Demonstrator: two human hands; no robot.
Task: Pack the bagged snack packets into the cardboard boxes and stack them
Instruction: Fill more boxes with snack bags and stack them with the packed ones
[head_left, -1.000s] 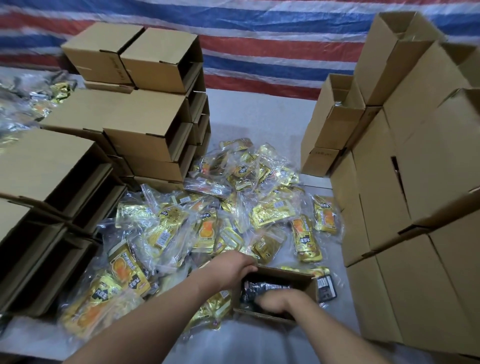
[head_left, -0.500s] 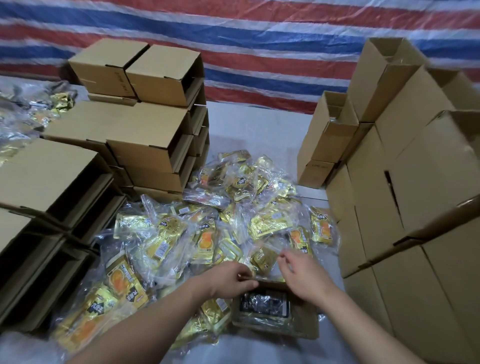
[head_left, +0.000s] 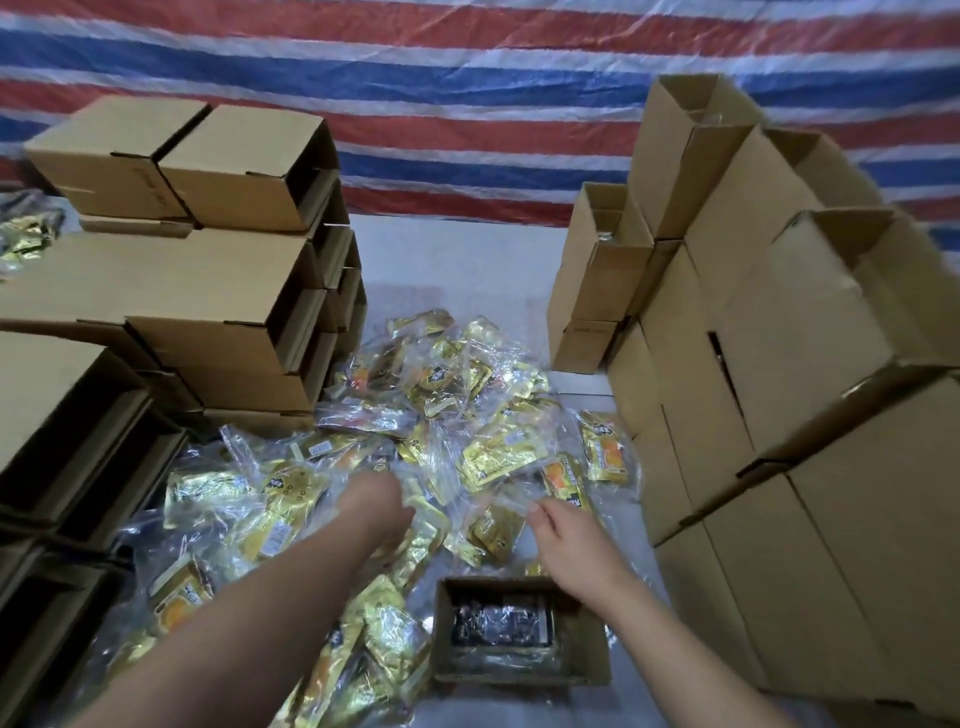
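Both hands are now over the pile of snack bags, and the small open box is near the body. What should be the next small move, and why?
Probably the right hand should pinch the nearest snack bag at its fingertips and bring it back to the open box. The box holds only a dark packet, with room seemingly left, and neither hand clearly holds a bag yet. The left hand reaches into the pile too.
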